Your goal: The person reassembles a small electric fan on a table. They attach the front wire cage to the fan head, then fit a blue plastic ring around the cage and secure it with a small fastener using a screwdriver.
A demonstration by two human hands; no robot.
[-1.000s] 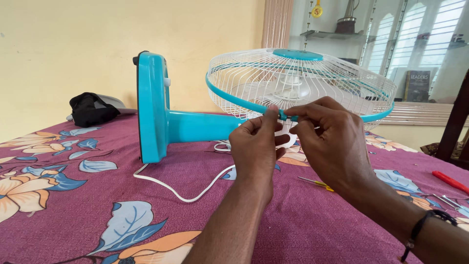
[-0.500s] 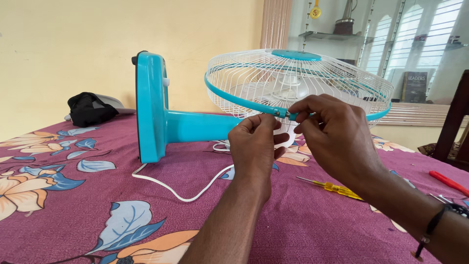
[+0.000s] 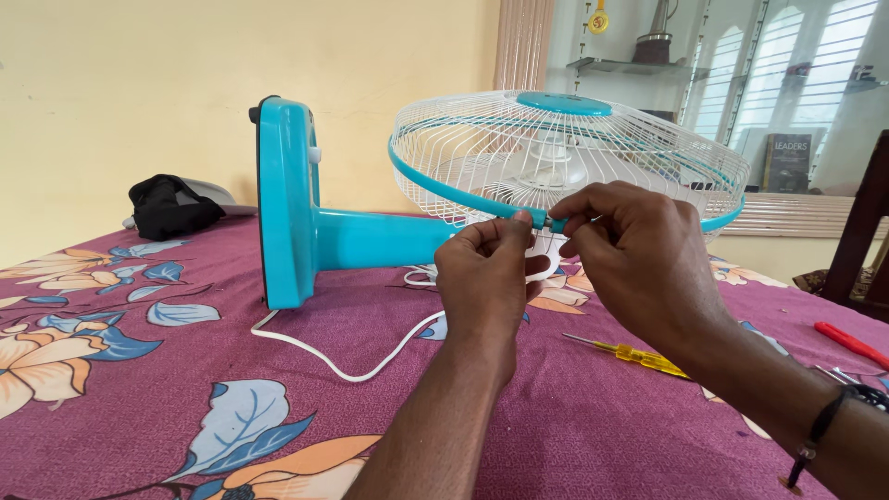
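Head view shows a bed covered by a purple floral sheet (image 3: 139,407) carrying a turquoise table fan (image 3: 306,231) laid on its side, base towards the left edge, white wire cage (image 3: 565,153) near the far edge. A white cord (image 3: 343,363) loops across the middle; a yellow screwdriver (image 3: 639,356) lies just right of the wrists, a red tool (image 3: 847,343) by the right edge, a black cloth (image 3: 171,206) at the far left corner. Both hands meet at the cage's turquoise rim band (image 3: 444,190): left hand (image 3: 486,282) and right hand (image 3: 639,259) each pinch it with thumb and forefinger at the small clip (image 3: 546,223) on its near side, fingers closed tight.
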